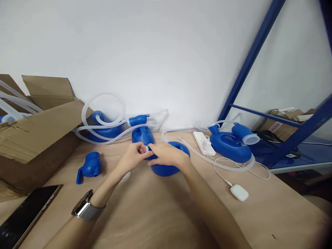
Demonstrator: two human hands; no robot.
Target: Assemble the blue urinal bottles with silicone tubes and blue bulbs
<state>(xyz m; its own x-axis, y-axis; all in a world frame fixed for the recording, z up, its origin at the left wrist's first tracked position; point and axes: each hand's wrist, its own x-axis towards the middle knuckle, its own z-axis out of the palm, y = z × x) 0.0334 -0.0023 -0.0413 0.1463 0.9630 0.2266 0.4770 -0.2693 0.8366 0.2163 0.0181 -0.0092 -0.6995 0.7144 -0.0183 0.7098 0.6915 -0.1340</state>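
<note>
A blue plastic urinal bottle (166,170) lies on the table in front of me, its neck pointing left. My right hand (164,154) is closed over the neck end of this bottle. At the bottle's mouth, my left hand (135,154) pinches a small whitish ring (147,148), its fingers curled and the thumb against the right hand's fingers. The fingers hide most of the neck and ring. A clear round piece (126,176) lies partly behind my left wrist. Left of it sits a blue funnel-shaped fitting (91,165) with a lid.
More blue bottles with clear tubes stand along the wall, one left (109,133), one behind my hands (142,135), one right (229,147). An open cardboard box (46,128) and phone (28,214) are left. A power strip (204,143) and white charger (239,192) are right.
</note>
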